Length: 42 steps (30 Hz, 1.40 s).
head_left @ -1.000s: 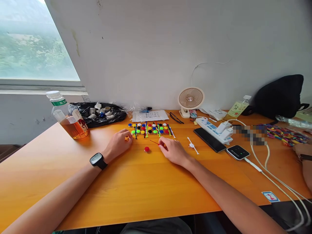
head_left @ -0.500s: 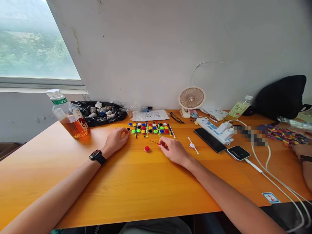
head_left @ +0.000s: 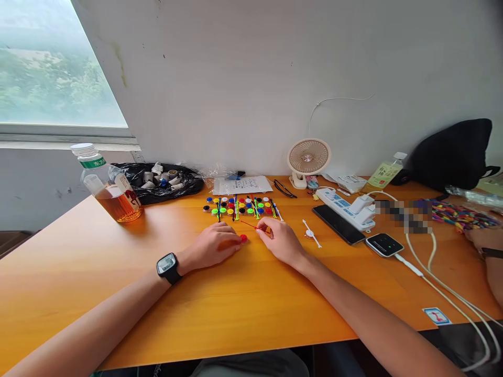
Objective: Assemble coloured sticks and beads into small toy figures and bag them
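My left hand [head_left: 214,244] lies low over the table, its thumb and fingers closed at the edge of a small red round piece [head_left: 244,239]. My right hand [head_left: 280,241] pinches a thin red stick [head_left: 247,224], which points left toward the row of parts. Beyond both hands lie several small coloured round pieces [head_left: 230,211], with thin black, green, white and blue sticks [head_left: 256,208] laid across them. To the right of my right hand is a white arrow on a small round base [head_left: 310,233].
A bottle of amber drink [head_left: 118,201] stands left, before a black bag of rolls [head_left: 168,183]. A small fan [head_left: 309,158], a power strip [head_left: 341,207], a phone [head_left: 338,225] and a white cabled device [head_left: 384,245] lie right. Another person's hand [head_left: 481,241] is at the far right.
My left hand has moved right and nearer, from beside the coloured pieces to the red round piece, which has shifted slightly right. My right hand stays in place with the red stick.
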{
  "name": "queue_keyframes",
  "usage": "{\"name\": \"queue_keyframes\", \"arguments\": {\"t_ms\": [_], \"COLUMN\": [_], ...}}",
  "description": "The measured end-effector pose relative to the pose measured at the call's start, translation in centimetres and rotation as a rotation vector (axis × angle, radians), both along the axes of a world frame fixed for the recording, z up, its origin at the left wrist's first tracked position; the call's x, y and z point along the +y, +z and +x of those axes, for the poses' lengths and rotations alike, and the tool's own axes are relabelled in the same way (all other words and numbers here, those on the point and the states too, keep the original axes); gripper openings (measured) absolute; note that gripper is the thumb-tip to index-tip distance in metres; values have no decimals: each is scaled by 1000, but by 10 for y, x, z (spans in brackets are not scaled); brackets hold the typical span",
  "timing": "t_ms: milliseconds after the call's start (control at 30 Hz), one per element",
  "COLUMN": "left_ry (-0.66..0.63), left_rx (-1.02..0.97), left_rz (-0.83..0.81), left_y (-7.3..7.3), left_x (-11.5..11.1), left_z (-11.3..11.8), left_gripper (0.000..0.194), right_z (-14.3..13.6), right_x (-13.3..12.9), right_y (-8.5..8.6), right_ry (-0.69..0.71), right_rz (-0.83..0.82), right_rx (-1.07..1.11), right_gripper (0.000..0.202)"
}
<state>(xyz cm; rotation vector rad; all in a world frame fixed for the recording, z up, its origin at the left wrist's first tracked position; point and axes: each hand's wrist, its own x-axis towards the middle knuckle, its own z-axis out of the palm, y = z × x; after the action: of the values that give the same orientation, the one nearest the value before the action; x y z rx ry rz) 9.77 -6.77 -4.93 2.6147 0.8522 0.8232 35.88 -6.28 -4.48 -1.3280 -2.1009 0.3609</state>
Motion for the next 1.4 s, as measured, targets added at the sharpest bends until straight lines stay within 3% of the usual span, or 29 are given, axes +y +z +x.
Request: {"name": "queue_keyframes", "arguments": {"t_ms": [100, 300, 500, 967, 1400], "left_ry": [-7, 141, 102, 2, 32], "left_rx": [-27, -101, -49, 74, 40], "left_rz": [47, 162, 135, 95, 30], "left_y": [-1, -2, -3, -1, -4], "left_x": [-1, 2, 2, -1, 3], "left_z": [1, -2, 2, 4, 10], "left_gripper": [18, 24, 28, 18, 6], "right_z": [-2, -9, -13, -8, -9], "right_x": [-1, -3, -2, -2, -3], "right_y": [-2, -7, -11, -11, -6], "right_ry": [48, 187, 261, 311, 294], "right_rz": [19, -13, -17, 0, -28], "right_rx": [33, 72, 118, 43, -18], "right_gripper": [8, 9, 12, 20, 20]}}
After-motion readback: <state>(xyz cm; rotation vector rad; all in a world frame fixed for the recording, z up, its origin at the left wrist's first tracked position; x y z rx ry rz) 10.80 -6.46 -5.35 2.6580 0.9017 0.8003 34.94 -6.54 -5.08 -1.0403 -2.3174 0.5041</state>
